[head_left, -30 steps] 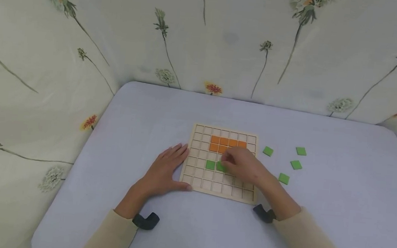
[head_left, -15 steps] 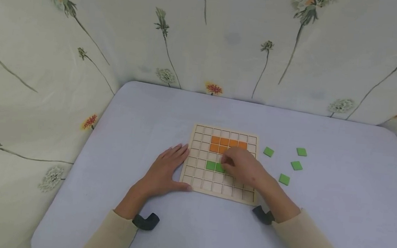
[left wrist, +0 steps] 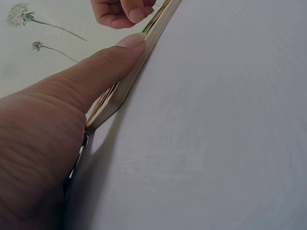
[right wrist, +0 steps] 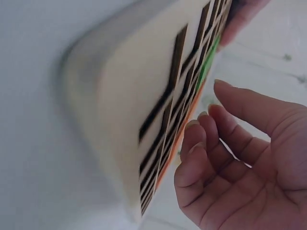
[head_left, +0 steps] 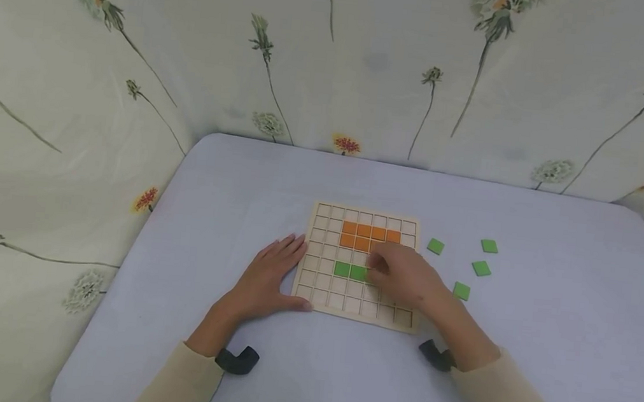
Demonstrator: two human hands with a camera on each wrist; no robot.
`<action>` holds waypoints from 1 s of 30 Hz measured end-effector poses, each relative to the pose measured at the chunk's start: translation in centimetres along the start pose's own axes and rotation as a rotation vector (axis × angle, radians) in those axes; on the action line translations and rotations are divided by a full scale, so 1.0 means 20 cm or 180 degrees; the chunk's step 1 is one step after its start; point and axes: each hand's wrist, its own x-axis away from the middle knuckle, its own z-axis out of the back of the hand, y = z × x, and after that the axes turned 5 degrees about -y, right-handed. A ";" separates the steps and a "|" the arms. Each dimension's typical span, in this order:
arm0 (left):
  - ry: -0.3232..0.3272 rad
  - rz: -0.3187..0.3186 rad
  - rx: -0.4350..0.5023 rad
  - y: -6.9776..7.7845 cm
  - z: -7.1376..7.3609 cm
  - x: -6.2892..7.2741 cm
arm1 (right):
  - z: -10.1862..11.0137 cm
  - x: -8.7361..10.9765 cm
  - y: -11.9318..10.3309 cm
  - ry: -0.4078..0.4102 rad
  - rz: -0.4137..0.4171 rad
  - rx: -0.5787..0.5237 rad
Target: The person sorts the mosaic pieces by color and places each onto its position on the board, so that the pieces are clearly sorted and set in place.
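Observation:
A square wooden grid board (head_left: 352,304) lies on the table. Orange square tiles (head_left: 363,231) fill several cells in two rows of its upper part. Lower down, two green tiles (head_left: 358,272) sit side by side in one row. My left hand (head_left: 269,279) is spread flat at the board's left side, its thumb (left wrist: 112,62) resting on the rim near the front corner. My right hand (head_left: 404,275) hovers over the board just right of the green tiles and hides some cells. In the right wrist view its fingers (right wrist: 194,139) curl loosely, apart from the thumb, and hold nothing.
Several loose green tiles (head_left: 481,268) are scattered on the white tabletop (head_left: 549,297) to the right of the board. Curtains with a dandelion print (head_left: 377,91) hang behind the table and along its left. A black strap piece (head_left: 237,359) shows at each wrist.
My right hand settled the second green tile flat into its cell beside the first, then let go and moved slightly to the right. The left hand has stayed put.

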 end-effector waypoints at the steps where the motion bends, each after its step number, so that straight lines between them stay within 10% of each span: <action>1: 0.0006 -0.0003 0.0000 0.00 0.00 0.00 | 0.02 0.02 0.02 0.0018 -0.0036 -0.0032; 16: -0.0037 0.0041 -0.0015 0.00 -0.01 0.01 | 0.25 0.38 0.49 -0.0074 -0.0857 -0.0014; 30: 0.0025 -0.0010 -0.0001 -0.01 -0.02 -0.01 | 0.17 0.41 0.53 -0.0018 -0.1067 -0.0147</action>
